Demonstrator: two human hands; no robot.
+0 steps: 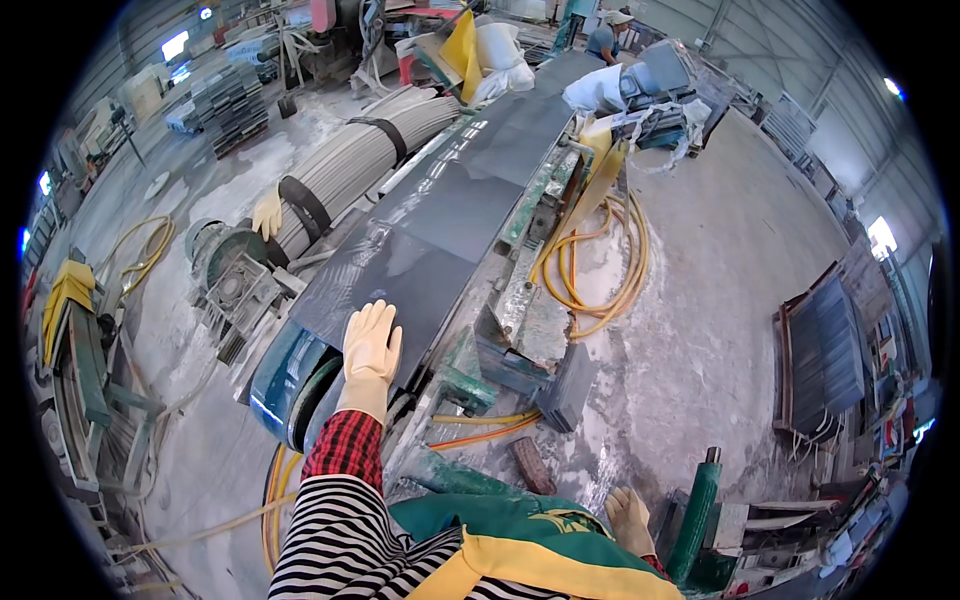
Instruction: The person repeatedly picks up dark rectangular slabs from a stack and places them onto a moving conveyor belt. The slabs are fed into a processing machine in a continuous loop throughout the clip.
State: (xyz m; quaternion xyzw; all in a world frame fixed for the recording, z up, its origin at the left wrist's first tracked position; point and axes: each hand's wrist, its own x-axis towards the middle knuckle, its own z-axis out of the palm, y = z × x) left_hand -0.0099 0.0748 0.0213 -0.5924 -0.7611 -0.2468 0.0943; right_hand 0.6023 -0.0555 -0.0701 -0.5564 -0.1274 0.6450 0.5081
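My left hand, in a cream rubber glove, lies flat with fingers stretched on the near end of dark grey stone slabs. These slabs lie end to end along a conveyor; its blue belt curves over the near roller. Lower right, my right hand hangs beside my green apron, also gloved, fingers loosely apart with nothing seen in them. Nearest to it is a green metal post. A loose cream glove rests by a strapped bundle of long grey strips.
A motor sits left of the conveyor. Yellow hose lies coiled on the floor at right. Small slabs lean against the frame. Another person stands at the far end, near white sacks. Stacked slabs stand far left.
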